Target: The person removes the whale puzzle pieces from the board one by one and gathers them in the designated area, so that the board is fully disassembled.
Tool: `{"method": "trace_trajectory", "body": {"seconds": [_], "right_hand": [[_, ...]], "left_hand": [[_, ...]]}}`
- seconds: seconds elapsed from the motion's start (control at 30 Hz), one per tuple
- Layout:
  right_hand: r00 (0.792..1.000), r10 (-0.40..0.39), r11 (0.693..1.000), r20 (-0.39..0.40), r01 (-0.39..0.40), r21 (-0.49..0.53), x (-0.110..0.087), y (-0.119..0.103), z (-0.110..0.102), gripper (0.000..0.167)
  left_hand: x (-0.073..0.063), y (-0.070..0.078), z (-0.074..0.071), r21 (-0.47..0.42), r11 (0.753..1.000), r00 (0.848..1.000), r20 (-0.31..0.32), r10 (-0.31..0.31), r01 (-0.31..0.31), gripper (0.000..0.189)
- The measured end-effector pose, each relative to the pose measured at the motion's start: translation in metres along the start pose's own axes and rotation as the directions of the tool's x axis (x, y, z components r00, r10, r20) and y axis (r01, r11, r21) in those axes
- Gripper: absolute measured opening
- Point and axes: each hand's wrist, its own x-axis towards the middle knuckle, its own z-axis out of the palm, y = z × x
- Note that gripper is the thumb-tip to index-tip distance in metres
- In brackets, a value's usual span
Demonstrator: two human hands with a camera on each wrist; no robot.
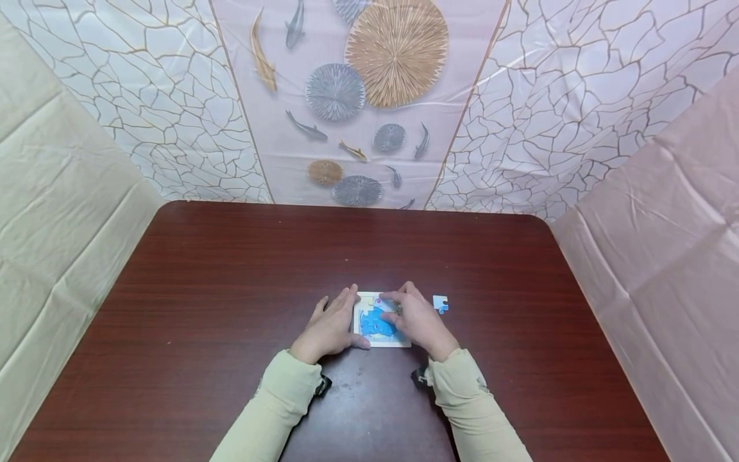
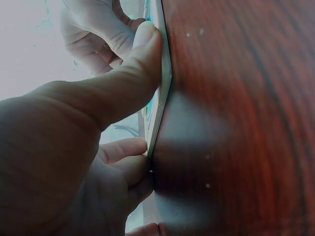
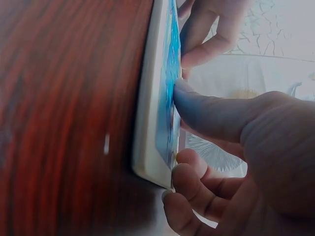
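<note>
A small jigsaw puzzle (image 1: 375, 323) with a blue picture sits in a pale frame (image 1: 390, 344) on the table. Along its left side lies my left hand (image 1: 330, 326), fingers by the far left corner and thumb at the near edge, holding the frame. My right hand (image 1: 420, 319) reaches over the puzzle's right part. In the right wrist view its thumb (image 3: 211, 110) touches the picture and the other fingertips bend near the frame's end. The right hand hides part of the picture; whether it pinches a piece is unclear. A loose puzzle piece (image 1: 441, 303) lies to its right.
The dark red-brown table (image 1: 231, 269) extends around the puzzle on all sides. A patterned cloth (image 1: 358, 147) hangs behind its far edge, and pale cloth walls (image 1: 658, 256) stand at both sides.
</note>
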Motion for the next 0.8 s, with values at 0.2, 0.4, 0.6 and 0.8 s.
{"method": "trace_trajectory", "body": {"seconds": [0.2,0.4,0.6,0.8], "right_hand": [[1.000,-0.003,1.000,-0.005,0.003,-0.030,-0.0002,-0.0011,-0.0001,0.037],[1.000,-0.007,0.999,-0.007,0.007,-0.043,-0.0007,-0.0015,-0.0005,0.033],[1.000,-0.007,0.999,-0.007,0.007,-0.046,-0.0008,-0.0022,-0.0014,0.033],[1.000,-0.021,0.997,0.003,0.021,-0.071,-0.0007,-0.0030,-0.0013,0.038]], "left_hand": [[-0.0008,-0.0002,0.0002,-0.004,1.000,1.000,-0.003,0.002,-0.002,0.115],[-0.0012,-0.0003,-0.0001,-0.005,1.000,1.000,-0.002,0.003,-0.003,0.115],[-0.0015,-0.0001,-0.0003,-0.002,1.000,1.000,0.000,0.004,-0.004,0.115],[-0.0013,-0.0006,0.0002,-0.003,1.000,1.000,0.002,-0.001,0.001,0.115]]}}
